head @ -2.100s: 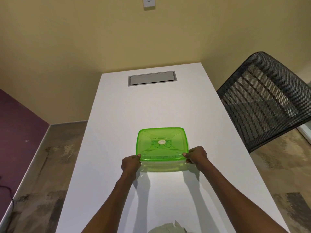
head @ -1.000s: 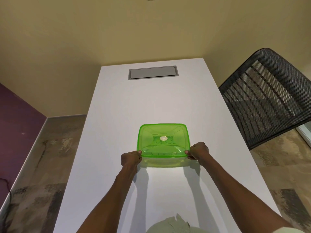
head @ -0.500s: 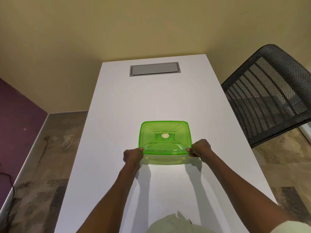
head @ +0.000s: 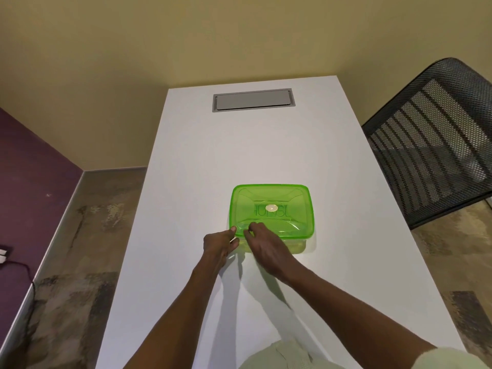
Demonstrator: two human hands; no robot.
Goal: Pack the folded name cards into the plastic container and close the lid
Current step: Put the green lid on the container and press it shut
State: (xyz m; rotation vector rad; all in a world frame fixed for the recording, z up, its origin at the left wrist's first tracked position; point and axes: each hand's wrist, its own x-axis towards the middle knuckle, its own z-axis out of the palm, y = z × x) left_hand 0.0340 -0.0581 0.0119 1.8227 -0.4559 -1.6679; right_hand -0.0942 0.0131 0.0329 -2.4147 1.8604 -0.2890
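A clear plastic container (head: 298, 246) with a translucent green lid (head: 274, 209) sits in the middle of the white table (head: 202, 161). The lid lies flat on top, with a small white disc at its centre. My left hand (head: 219, 242) pinches the lid's near-left corner, thumb on top. My right hand (head: 262, 245) reaches across to that same corner, its fingertips pressing on the lid's near edge. No name cards are visible; the container's inside is blurred by the green lid.
A grey cable hatch (head: 253, 99) is set into the table's far end. A black mesh chair (head: 431, 145) stands close to the table's right edge. A cable (head: 16, 265) lies on the floor at the left.
My right hand left the lid's near-right corner and moved left to the near-left corner beside my left hand. The container stayed in place.
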